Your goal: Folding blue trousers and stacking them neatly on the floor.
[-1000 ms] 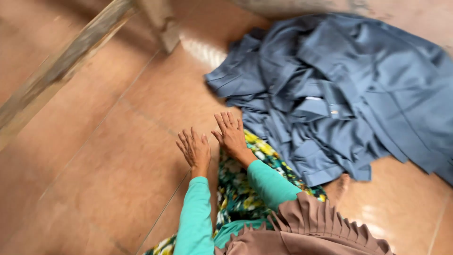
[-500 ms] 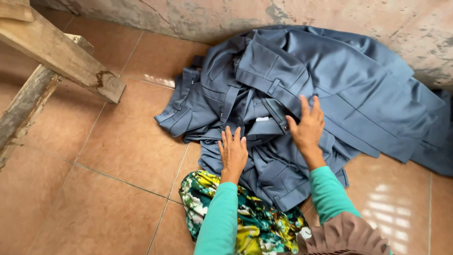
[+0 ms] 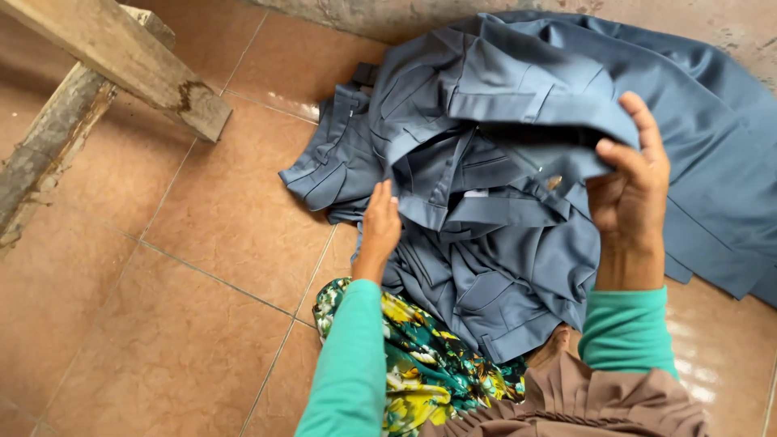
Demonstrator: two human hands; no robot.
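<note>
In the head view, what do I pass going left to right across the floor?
Wooden beam → bare tiled floor → left hand at the pile's near edge → lifted blue-grey garment → right hand gripping its fold → rest of the blue-grey cloth pile.

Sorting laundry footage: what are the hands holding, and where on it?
The right hand grips a blue-grey garment by a lifted fold. The left hand rests on the pile, gripping nothing visibly.

The heap of plain slate-blue cloth garments (image 3: 518, 162) shows no pattern. Just below the heap, a floral fabric (image 3: 421, 356) mixes green, yellow, white and black. Both sleeves (image 3: 348, 364) are teal, the pleated cloth (image 3: 583, 405) taupe-brown. Left of the heap, glossy terracotta-orange floor tiles (image 3: 162, 283) and a weathered grey-brown wooden beam (image 3: 121, 57).
</note>
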